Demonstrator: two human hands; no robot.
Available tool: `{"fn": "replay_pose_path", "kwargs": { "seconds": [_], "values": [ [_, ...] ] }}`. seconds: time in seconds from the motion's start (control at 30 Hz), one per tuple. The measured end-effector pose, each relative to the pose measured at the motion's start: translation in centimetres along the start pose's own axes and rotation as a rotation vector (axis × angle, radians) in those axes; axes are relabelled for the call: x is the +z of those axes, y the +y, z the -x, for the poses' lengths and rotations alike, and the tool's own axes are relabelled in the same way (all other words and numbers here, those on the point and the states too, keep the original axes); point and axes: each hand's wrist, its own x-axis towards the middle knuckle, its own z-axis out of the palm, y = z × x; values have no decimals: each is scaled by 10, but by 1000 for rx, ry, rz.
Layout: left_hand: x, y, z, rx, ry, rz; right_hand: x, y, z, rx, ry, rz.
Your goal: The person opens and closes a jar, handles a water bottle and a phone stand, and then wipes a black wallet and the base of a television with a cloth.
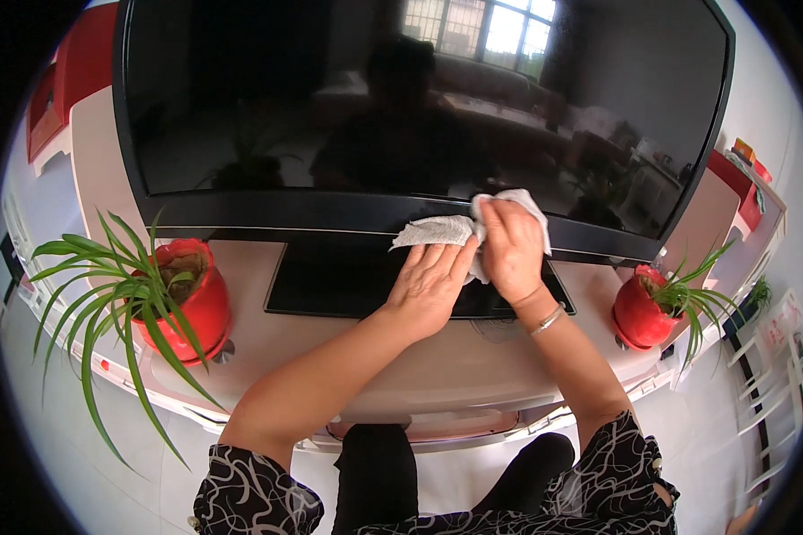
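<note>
A large flat-screen television (401,134) with a black frame stands before me, its dark screen reflecting a window. Both my hands hold a pale grey cloth (435,232) at its lower frame, right of the middle. My left hand (431,284) presses the cloth's left part with its fingers, above the black stand (334,281). Slightly higher, my right hand (512,251) grips the bunched cloth against the lower edge of the screen. The two hands are close together, and cloth hangs between them. A bracelet circles my right wrist.
The television stands on a pale cabinet (441,374). A red pot (207,294) with a spider plant is at the left, its long leaves reaching over the front edge. Another red potted plant (642,314) is at the right. White chairs (773,381) stand at the far right.
</note>
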Motion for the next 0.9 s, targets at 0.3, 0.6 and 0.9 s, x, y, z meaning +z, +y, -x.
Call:
{"fn": "replay_pose_path", "kwargs": {
  "seconds": [0.3,0.6,0.9],
  "values": [
    [-16,-1,3,-90,-95,-150,1,-7,-23,-39,-104,-143],
    [-8,10,-2,0,-152,-98,-11,21,-7,59,4,-47],
    [-10,7,2,6,-216,-100,-16,29,17,36,-4,-106]
  ]
}}
